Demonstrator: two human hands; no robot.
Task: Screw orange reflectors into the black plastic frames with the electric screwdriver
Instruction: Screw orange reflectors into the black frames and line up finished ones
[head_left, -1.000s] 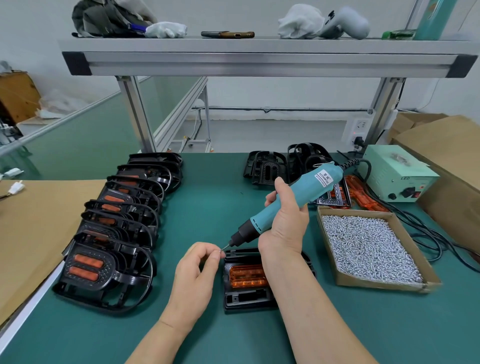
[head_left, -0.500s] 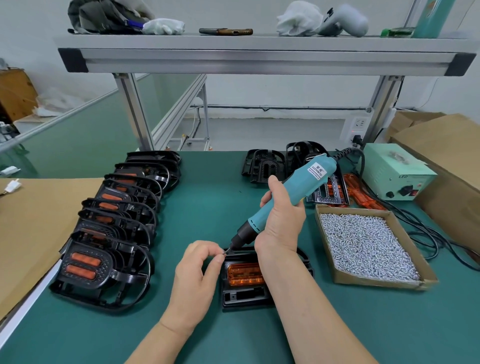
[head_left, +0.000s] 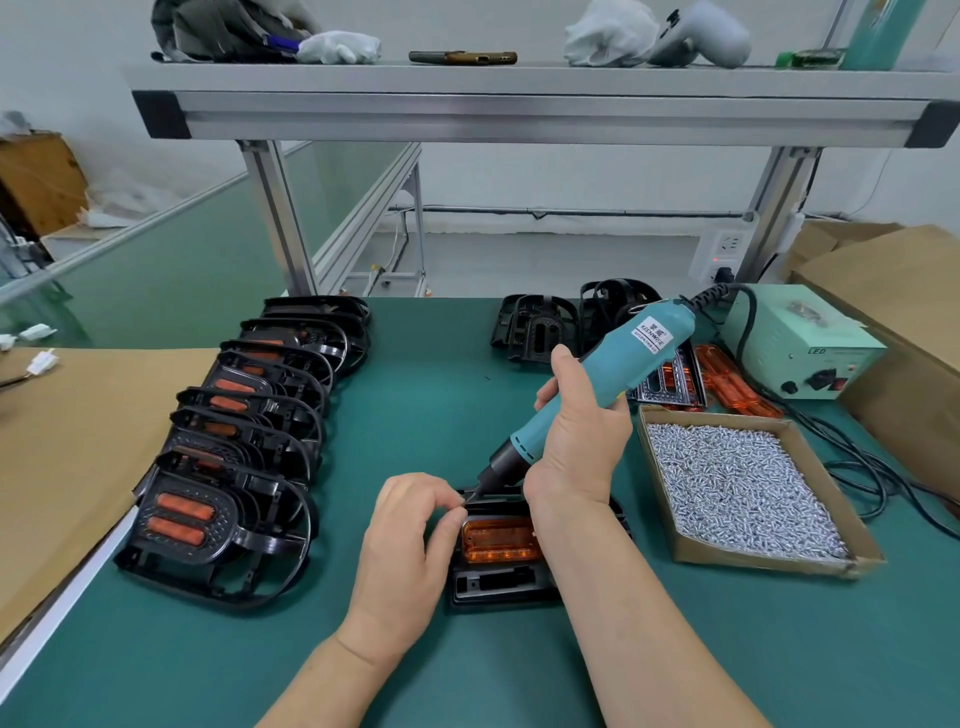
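Note:
A black plastic frame (head_left: 498, 584) lies on the green mat in front of me with an orange reflector (head_left: 500, 540) seated in it. My right hand (head_left: 576, 441) grips the teal electric screwdriver (head_left: 597, 379), tilted so its bit points down-left at the frame's upper left corner. My left hand (head_left: 410, 540) pinches a small screw at the bit's tip, right above that corner. My right wrist hides the frame's right side.
A row of several black frames with orange reflectors (head_left: 223, 467) runs along the left. A cardboard tray of screws (head_left: 737, 488) sits to the right, with loose orange reflectors (head_left: 727, 379), a pale green power supply (head_left: 795, 348) and its cables behind. Two more black frames (head_left: 540, 327) stand at the back.
Both hands have dropped a little toward the frame, bringing the bit tip and pinched screw down to the frame's upper left corner. The camera has shifted slightly.

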